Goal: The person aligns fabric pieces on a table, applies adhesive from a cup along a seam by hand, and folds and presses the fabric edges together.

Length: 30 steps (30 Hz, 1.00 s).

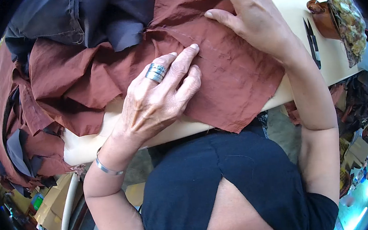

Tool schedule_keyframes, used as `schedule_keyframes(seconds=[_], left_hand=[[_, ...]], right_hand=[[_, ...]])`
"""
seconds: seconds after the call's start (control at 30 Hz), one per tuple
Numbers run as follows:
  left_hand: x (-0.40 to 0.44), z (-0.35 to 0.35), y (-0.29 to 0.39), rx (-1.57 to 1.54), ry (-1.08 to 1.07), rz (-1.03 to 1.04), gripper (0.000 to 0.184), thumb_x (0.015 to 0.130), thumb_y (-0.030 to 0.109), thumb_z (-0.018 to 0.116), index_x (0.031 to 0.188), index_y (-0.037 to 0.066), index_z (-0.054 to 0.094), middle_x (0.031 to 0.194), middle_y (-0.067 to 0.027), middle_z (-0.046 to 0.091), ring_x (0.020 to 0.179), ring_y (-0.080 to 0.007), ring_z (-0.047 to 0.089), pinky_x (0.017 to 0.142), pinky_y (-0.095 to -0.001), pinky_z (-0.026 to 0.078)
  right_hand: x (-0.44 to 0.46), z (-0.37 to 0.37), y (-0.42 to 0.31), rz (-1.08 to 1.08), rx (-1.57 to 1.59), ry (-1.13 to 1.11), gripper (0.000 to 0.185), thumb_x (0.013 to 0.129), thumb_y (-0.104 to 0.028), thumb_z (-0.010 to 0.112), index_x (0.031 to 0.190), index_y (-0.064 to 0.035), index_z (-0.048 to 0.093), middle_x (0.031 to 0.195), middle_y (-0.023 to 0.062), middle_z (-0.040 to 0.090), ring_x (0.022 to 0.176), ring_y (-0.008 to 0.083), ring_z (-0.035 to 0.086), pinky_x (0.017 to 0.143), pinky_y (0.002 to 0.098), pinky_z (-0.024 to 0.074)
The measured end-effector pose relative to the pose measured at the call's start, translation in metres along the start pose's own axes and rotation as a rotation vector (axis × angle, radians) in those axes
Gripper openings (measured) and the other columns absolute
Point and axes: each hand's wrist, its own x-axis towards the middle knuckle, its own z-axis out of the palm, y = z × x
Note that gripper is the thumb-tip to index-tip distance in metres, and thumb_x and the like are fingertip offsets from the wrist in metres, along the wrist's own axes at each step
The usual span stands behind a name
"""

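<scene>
Rust-brown fabric [237,75] lies spread over the table, one frayed corner hanging past its front edge. My left hand [160,88], with rings and a bracelet, rests on this cloth, fingers stretched out and pressing near a seam or fold. Farther back and to the right, my right hand [250,17] is at the far edge of the cloth, thumb and fingers apart. Its fingertips are partly cut off by the top of the view. A pile of dark grey fabric [53,19] sits on the rust cloth at the upper left.
On the pale table [337,64] at right lie black thread snips [312,44], beside a brown pot [324,19] and a mottled, rough-textured piece [346,22]. Bunched cloth [34,150] drapes off the left end. Cardboard boxes [56,205] stand below left, fabric scraps [358,104] below right.
</scene>
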Motion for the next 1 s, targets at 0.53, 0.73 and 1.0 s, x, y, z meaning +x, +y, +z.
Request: schedule_keyframes(seconds=[0.53,0.73,1.0], left_hand=[[0.002,-0.007,-0.001,0.022,-0.062,0.009,0.024,0.074,0.007,0.057,0.097,0.003,0.060,0.124,-0.0090,0.056,0.096,-0.0222,0.060,0.077,-0.0279,0.053],[0.002,-0.005,-0.001,-0.001,-0.053,0.011,0.023,0.074,0.007,0.056,0.096,0.003,0.061,0.123,-0.0071,0.057,0.097,-0.0220,0.060,0.079,-0.0293,0.053],[-0.002,0.001,-0.018,-0.138,0.130,0.007,0.030,0.069,0.005,0.059,0.098,0.002,0.061,0.107,-0.0130,0.059,0.092,-0.0281,0.060,0.079,-0.0347,0.052]], right_hand=[[-0.065,-0.017,-0.010,0.078,-0.228,-0.214,0.097,0.064,-0.053,0.069,0.144,-0.0176,0.027,0.150,0.0075,0.023,0.140,0.0316,0.014,0.112,0.0531,0.0103],[-0.102,-0.030,-0.007,0.180,-0.265,-0.259,0.103,0.061,-0.066,0.063,0.144,-0.0158,0.027,0.149,0.0097,0.025,0.139,0.0346,0.015,0.111,0.0526,0.0114],[-0.036,-0.020,0.007,0.341,-0.013,0.000,0.068,0.079,-0.026,0.069,0.137,-0.0085,0.038,0.117,0.0113,0.059,0.108,0.0289,0.056,0.088,0.0353,0.0453]])
